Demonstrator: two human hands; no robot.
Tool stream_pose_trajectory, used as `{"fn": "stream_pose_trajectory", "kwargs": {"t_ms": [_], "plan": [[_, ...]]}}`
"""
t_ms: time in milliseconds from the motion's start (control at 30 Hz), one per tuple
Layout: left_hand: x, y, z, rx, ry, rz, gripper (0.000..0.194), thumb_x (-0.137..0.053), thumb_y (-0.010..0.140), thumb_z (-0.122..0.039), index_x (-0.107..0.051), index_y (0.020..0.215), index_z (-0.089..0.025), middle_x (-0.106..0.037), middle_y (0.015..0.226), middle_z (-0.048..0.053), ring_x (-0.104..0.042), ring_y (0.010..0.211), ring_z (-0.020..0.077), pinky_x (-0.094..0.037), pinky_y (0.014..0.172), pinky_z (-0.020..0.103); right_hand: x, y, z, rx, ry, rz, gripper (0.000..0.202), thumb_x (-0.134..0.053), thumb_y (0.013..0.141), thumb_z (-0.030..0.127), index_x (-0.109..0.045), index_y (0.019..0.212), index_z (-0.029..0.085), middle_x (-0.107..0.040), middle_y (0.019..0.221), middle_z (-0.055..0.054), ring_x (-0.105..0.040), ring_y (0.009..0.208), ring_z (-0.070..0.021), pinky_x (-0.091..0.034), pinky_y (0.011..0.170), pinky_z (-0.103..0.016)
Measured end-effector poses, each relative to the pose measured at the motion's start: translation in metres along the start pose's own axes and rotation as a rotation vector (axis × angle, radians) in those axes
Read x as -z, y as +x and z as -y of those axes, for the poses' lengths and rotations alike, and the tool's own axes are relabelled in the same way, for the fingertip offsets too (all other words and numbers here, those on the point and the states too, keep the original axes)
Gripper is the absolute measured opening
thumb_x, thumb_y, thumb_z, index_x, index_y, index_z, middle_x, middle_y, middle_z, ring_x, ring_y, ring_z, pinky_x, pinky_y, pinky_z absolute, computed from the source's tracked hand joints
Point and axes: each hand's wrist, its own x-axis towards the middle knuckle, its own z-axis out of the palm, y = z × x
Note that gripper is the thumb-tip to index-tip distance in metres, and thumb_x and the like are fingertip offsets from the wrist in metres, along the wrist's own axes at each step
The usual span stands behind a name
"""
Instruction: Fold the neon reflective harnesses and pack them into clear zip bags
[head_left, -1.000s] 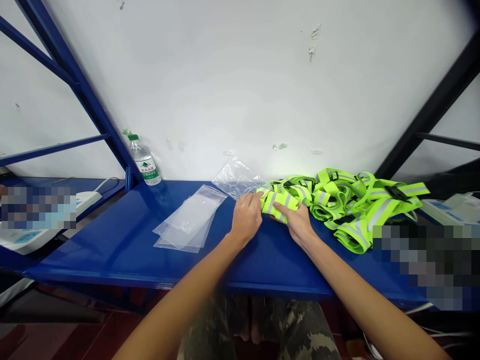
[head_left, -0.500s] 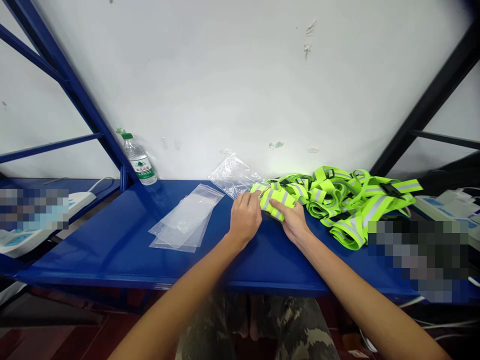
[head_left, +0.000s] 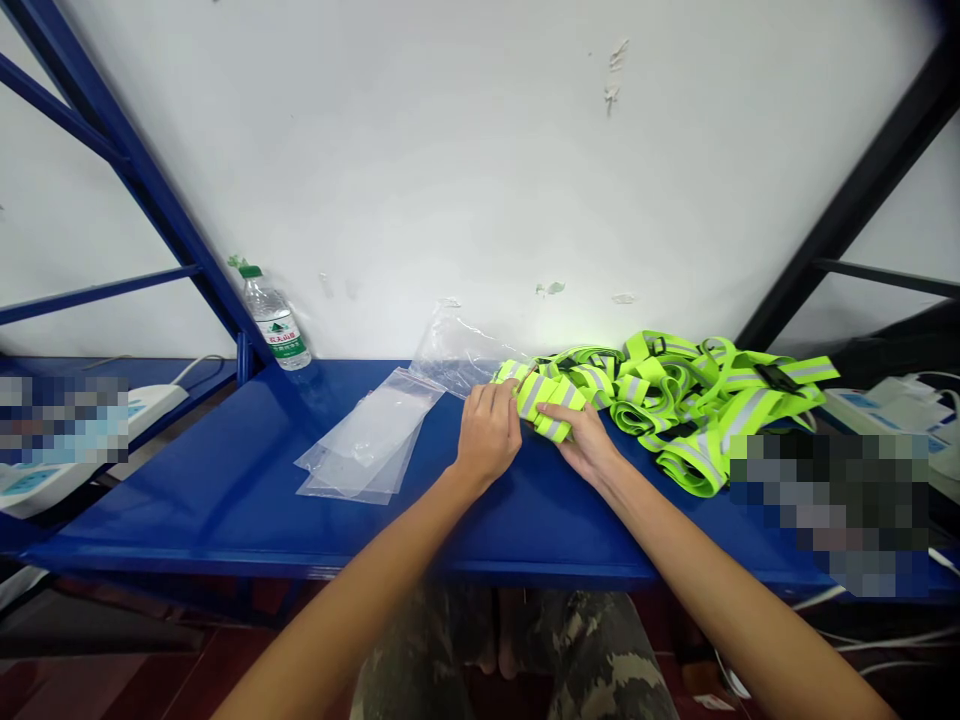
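My right hand (head_left: pixel 587 442) grips a folded bundle of yellow-green reflective strap (head_left: pixel 556 400), thumb on top and fingers beneath. Bent around the near edge of a clear plastic bag (head_left: pixel 459 348), the fingers of my left hand (head_left: pixel 489 432) are closed beside the bundle's left end. The bag spreads out behind that hand, toward the wall, and its edge meets the bundle. Whether the bundle's end is inside the bag is hard to see. My left fingertips are partly hidden.
A loose heap of reflective straps with black buckles (head_left: pixel 675 385) lies to the right. Several flat zip bags (head_left: pixel 371 440) overlap on the blue table (head_left: pixel 225 500) at left. A water bottle (head_left: pixel 276 320) stands against the wall. Power strips (head_left: pixel 161 408) flank the table.
The plastic bag behind my left hand looks more spread and smoother. Both hands stay close together on the bundle and bag, and the view has shifted slightly.
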Motion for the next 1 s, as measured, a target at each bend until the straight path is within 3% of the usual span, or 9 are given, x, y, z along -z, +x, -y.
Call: {"fn": "stream_pose_trajectory", "kwargs": {"t_ms": [433,800,1000], "plan": [[0.005,0.0,0.001,0.013,-0.266,0.014,0.037,-0.045,0.089,-0.013,-0.044,0.126,-0.014,-0.058,0.093,0.008,-0.053,0.09,0.0203,-0.045,0.09,0.037,0.006,0.003,0.0,-0.026,0.006,0.093,0.055,-0.082,0.055,0.014,-0.067,0.107,0.022,-0.074,0.101,-0.003,-0.068,0.102,-0.028,-0.054,0.091,-0.04],[0.009,0.0,-0.002,-0.045,-0.271,0.033,0.038,-0.043,0.089,-0.013,-0.044,0.127,-0.015,-0.059,0.093,0.008,-0.055,0.089,0.0196,-0.047,0.086,0.034,0.006,0.004,0.001,-0.002,0.014,0.143,0.055,-0.077,0.056,0.014,-0.065,0.108,0.024,-0.073,0.102,-0.001,-0.068,0.101,-0.0268,-0.055,0.089,-0.039],[0.012,-0.001,-0.007,-0.074,-0.27,0.037,0.037,-0.043,0.089,-0.013,-0.044,0.126,-0.014,-0.062,0.1,0.01,-0.059,0.097,0.0202,-0.048,0.086,0.032,0.005,0.001,0.002,-0.072,0.03,0.189,0.053,-0.074,0.057,0.013,-0.065,0.107,0.023,-0.074,0.101,-0.002,-0.067,0.103,-0.0274,-0.055,0.09,-0.038]]}}
